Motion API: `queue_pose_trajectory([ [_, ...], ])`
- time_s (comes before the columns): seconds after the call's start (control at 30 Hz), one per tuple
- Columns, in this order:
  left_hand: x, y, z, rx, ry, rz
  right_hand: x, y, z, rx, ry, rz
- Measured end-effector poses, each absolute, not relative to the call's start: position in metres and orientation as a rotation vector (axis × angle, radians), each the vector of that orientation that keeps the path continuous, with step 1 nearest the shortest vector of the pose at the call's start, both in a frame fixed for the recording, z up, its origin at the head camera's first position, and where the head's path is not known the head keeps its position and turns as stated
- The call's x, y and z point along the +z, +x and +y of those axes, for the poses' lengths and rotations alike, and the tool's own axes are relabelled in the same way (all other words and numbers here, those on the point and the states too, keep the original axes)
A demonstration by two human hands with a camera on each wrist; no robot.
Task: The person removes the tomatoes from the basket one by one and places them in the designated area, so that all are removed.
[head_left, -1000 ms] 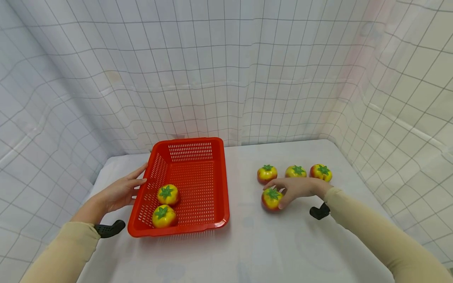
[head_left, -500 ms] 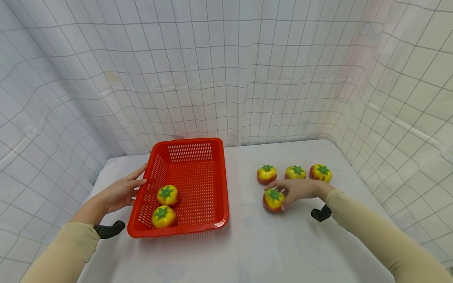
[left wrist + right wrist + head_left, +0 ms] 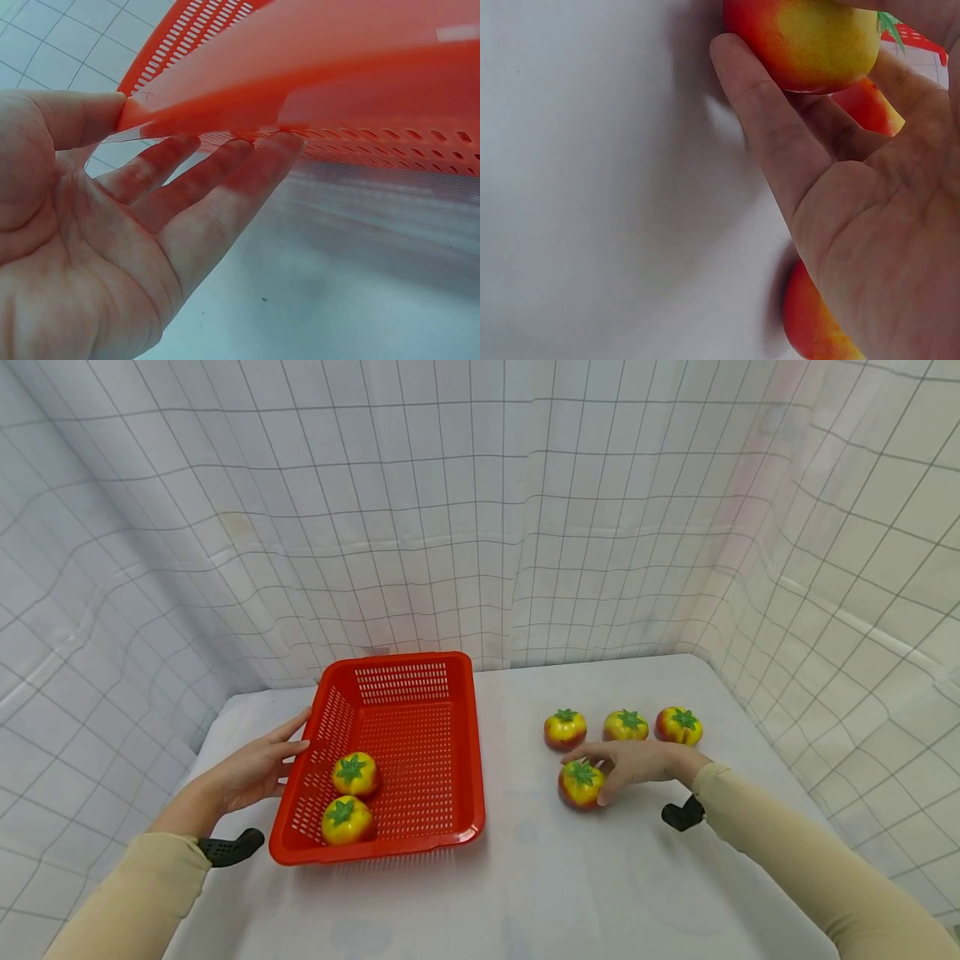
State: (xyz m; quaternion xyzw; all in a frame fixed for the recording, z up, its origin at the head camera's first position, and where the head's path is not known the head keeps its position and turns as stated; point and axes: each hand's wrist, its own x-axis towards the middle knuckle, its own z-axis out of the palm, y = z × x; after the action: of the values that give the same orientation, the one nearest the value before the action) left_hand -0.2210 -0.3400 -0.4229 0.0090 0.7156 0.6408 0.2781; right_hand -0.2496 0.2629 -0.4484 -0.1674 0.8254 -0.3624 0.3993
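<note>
The person's two hands are well apart: the left hand (image 3: 247, 770) pinches the left rim of a red, rectangular, slotted plastic basket (image 3: 476, 760), thumb over the rim and fingertips beneath it, while the right hand (image 3: 633, 760) holds a round, glossy red-and-yellow fruit with a green star-shaped leafy top (image 3: 580, 789) between thumb and fingers, right of the middle of the table (image 3: 547, 885); whether it touches the surface cannot be told. Inside the basket, which sits toward the table's left and back edges, two matching fruits (image 3: 347, 823) lie one behind the other near its front left corner. Beyond the right hand, three more such fruits (image 3: 626, 723) stand in a loose row toward the table's back right corner. Cream sleeves (image 3: 795, 852) cover the person's arms, with black devices (image 3: 234, 847) at the wrists. White, grid-lined curtains (image 3: 480, 527) hang behind the back edge and along both sides.
</note>
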Motion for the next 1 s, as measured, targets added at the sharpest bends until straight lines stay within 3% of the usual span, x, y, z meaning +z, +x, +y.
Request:
queue_pose_trajectory([
  [1.0, -0.4248, -0.2224, -0.3412, 1.713, 0.027, 1.931, -0.4517, -0.2489, 0.2620, -0.910, -0.454, 2.107],
])
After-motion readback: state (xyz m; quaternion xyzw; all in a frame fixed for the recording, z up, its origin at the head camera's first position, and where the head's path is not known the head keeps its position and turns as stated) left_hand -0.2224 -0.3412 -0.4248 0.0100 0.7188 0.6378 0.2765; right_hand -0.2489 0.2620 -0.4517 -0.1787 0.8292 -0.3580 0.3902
